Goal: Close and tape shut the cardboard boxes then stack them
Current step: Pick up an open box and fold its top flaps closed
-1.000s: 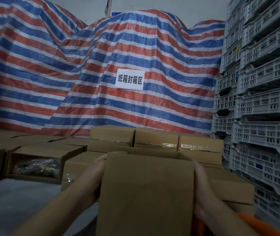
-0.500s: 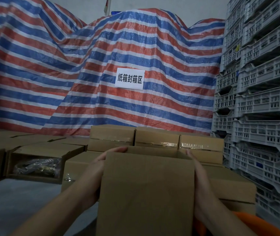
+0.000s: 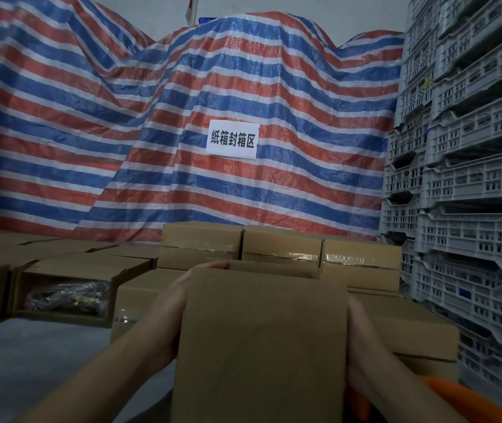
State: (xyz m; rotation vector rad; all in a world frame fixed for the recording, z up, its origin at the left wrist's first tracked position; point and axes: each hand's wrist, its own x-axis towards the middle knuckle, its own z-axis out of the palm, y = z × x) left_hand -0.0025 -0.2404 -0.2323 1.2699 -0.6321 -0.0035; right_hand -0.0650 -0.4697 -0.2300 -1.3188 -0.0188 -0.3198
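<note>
A plain cardboard box (image 3: 262, 346) stands upright right in front of me, its broad near face filling the lower middle of the head view. My left hand (image 3: 169, 312) grips its left side, fingertips hooked over the top far corner. My right hand (image 3: 361, 340) holds the right side; its fingers are hidden behind the box. Beyond it sit taped boxes (image 3: 280, 245) in a row, stacked on lower closed boxes (image 3: 402, 325).
An open box (image 3: 66, 296) with plastic-wrapped contents lies at the left on the grey surface (image 3: 30, 361). Tall stacks of grey plastic crates (image 3: 472, 209) wall off the right. A striped tarp with a white sign (image 3: 233, 141) hangs behind. An orange object (image 3: 463, 398) shows at bottom right.
My left fingers have crept up over the box's top corner. My right fingertips, seen at the top edge half a second ago, have slipped out of sight.
</note>
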